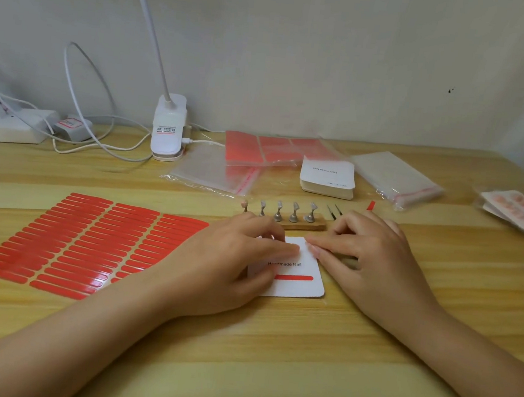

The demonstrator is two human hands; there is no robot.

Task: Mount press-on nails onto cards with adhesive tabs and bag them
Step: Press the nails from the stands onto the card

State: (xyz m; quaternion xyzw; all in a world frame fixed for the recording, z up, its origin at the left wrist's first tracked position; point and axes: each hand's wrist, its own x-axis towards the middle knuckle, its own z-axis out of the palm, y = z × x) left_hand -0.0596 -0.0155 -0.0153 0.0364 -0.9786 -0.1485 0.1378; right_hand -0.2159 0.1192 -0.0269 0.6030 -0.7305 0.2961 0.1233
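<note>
Both hands flat on white card, nothing gripped.
Left hand and right hand with fingers near straight, tips pressing card's top edge. Card matte, square, rounded corners, one glossy red adhesive tab stuck low. Left of card: sheet of red tabs. Just behind card: wooden nail stand, metal holders.

Home craft desk, clip lamp, power strip

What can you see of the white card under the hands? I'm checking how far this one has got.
The white card is square with rounded corners, apparently thin cardstock, lying flat on the wooden table. It reads "Handmade Nail", partly covered, above one red adhesive strip. The left hand covers its left side, the right hand touches its upper right. No nails show on it.
</note>
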